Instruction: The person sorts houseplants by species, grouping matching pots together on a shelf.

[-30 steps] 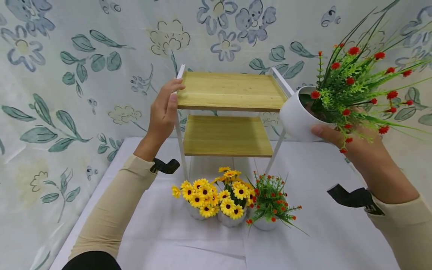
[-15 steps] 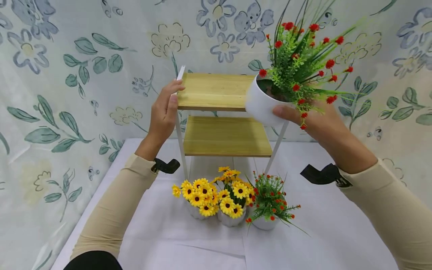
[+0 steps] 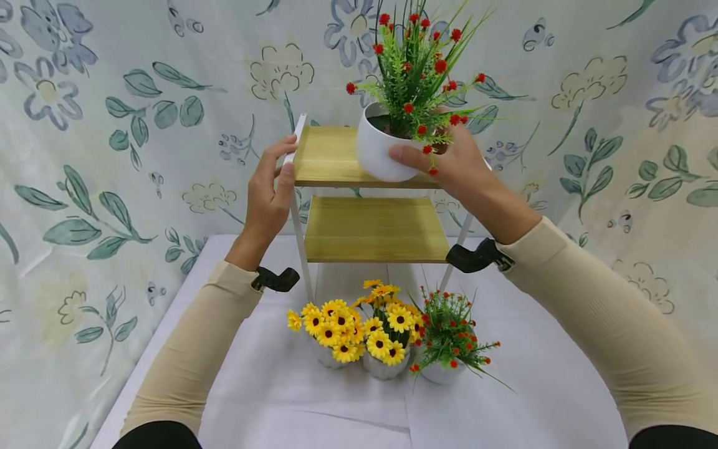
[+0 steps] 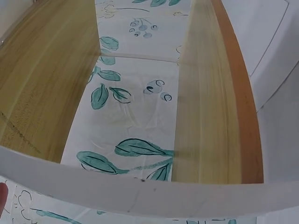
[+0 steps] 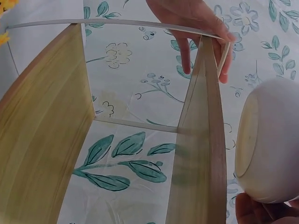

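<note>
My right hand [image 3: 457,153] grips a white pot [image 3: 387,149] holding an artificial plant [image 3: 415,81] with green grass blades and red flowers. The pot hangs over the middle of the top board [image 3: 325,149] of a two-tier shelf stand. In the right wrist view, the pot's bottom [image 5: 247,135] faces the board across a small gap, with fingers [image 5: 257,212] around its side. My left hand [image 3: 269,193] holds the white frame [image 3: 301,128] at the stand's upper left corner, thumb in front. The left wrist view looks between the two wooden boards.
The lower wooden board [image 3: 376,231] bears nothing. In front of the stand, on the white cloth [image 3: 269,399], are two pots of yellow flowers [image 3: 336,327] and a pot of small red flowers [image 3: 454,330]. A floral cloth [image 3: 140,206] hangs behind.
My right hand has carried the potted plant leftward from beyond the stand's right side to over the top board, and the pot has become more upright. My left hand has stayed at the frame.
</note>
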The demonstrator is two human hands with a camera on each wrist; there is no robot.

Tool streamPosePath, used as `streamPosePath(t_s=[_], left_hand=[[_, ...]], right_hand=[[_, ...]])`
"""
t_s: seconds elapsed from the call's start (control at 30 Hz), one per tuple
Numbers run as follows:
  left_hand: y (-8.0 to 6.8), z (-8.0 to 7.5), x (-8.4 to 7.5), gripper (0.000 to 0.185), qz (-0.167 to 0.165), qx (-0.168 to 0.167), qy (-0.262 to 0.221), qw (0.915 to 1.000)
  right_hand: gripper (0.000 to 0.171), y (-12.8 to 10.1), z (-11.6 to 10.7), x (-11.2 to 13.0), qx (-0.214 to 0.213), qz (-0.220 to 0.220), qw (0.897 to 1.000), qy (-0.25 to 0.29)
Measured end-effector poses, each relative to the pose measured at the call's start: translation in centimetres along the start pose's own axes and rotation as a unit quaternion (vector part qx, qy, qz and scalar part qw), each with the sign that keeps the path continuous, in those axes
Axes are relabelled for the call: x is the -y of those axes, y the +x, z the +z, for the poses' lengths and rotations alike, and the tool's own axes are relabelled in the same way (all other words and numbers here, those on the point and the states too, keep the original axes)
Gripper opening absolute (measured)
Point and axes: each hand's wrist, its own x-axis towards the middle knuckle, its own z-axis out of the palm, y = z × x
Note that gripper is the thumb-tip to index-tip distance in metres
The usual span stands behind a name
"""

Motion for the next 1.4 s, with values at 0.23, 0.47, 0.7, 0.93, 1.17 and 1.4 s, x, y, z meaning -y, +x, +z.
streamPosePath(t_s=[0.23, 0.47, 0.7, 0.93, 1.17, 1.4], left_hand=[[0.0, 0.4, 0.3, 0.038, 0.013, -0.011, -0.001, 0.9998], [0.3, 0.8, 0.2, 0.036, 0.018, -0.010, -0.004, 0.9998], [0.4, 1.3, 0.0, 0.035, 0.010, -0.007, -0.004, 0.9999], [0.4, 1.7, -0.1, 0.036, 0.005, -0.007, -0.006, 0.9999], [0.1, 1.5, -0.1, 0.036, -0.013, -0.033, -0.010, 0.9993], [-0.1, 0.9, 0.0, 0.037, -0.025, -0.054, -0.020, 0.9980]], right_hand=[[0.072, 2.2, 1.9, -1.0, -0.016, 0.032, 0.999, -0.019], [0.071, 4.2, 3.2, -1.5, -0.013, 0.030, 0.999, -0.041], [0.069, 5.7, 3.9, -1.8, -0.004, 0.010, 1.000, -0.003], [0.069, 5.9, 3.9, -2.3, 0.012, 0.006, 1.000, 0.023], [0.069, 6.3, 4.5, -2.1, 0.045, -0.001, 0.999, 0.030], [0.069, 6.8, 5.5, -1.9, 0.073, 0.010, 0.997, 0.025]])
